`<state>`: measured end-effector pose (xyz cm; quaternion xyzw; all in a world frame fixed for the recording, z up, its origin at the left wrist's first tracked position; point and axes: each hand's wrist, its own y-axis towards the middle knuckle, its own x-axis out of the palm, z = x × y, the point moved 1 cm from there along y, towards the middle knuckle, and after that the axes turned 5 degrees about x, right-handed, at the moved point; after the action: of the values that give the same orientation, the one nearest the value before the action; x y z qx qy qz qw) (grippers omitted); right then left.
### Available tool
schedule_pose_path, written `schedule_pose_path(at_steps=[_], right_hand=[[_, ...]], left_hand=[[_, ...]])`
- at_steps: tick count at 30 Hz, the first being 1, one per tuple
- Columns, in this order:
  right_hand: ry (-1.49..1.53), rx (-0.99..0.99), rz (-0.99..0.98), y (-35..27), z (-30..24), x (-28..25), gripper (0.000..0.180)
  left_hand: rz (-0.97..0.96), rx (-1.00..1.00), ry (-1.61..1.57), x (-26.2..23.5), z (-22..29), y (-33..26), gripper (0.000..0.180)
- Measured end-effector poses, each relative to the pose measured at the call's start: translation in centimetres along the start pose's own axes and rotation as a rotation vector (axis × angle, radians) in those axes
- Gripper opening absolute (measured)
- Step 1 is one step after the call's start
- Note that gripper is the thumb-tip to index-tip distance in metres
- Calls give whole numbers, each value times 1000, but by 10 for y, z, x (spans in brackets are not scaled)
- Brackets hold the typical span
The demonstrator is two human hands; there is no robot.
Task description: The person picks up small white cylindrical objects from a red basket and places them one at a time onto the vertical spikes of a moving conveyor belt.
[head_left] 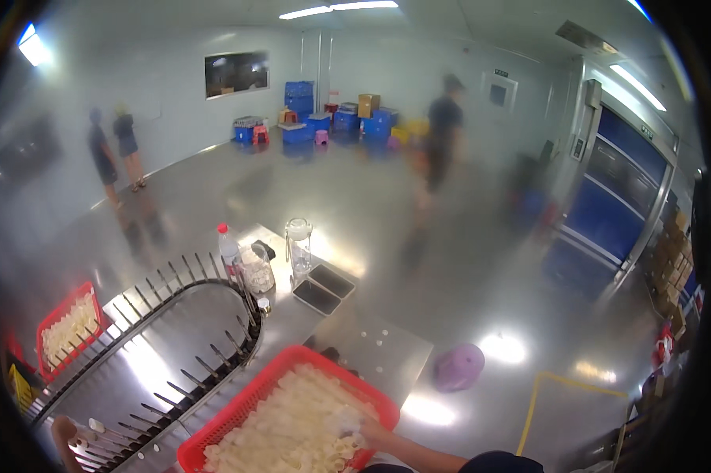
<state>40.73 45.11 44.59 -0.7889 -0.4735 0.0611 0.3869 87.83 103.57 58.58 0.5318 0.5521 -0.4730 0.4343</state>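
While resting right hand (pixel 365 430) in red basket (pixel 246 405), likely set close for reach, cannot tell grip, nor for left hand (pixel 64 437).

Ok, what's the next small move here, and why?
Perhaps lift some pale pieces with the right hand: it reaches into the heaped red perforated basket, while the left hand is near the spiked oval track.
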Motion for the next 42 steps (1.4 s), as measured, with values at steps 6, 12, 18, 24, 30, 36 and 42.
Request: schedule_pose_path(at_steps=[6, 12, 18, 24, 30, 36, 42], right_hand=[[357, -47, -171, 47, 25, -15, 26], [225, -23, -308, 69, -31, 34, 24], [-57, -134, -597, 80, -136, 218, 22], [-827, -852, -858, 33, -175, 394, 17], [-1314, -1065, -527, 35, -180, 480, 17], [-1340, -1092, -728, 35, -176, 510, 18], [-1434, -964, -780, 41, -159, 536, 20]], left_hand=[[-118, 179, -114, 7, 14, 7, 19], [179, 94, 72, -19, 98, -42, 16], [593, 400, -519, -25, 161, -130, 18], [-27, -408, -2468, 10, 164, -290, 38], [168, -623, -2336, 48, 151, -404, 39], [57, -715, -2459, 80, 142, -423, 36], [52, -541, -2135, 56, 141, -386, 29]])
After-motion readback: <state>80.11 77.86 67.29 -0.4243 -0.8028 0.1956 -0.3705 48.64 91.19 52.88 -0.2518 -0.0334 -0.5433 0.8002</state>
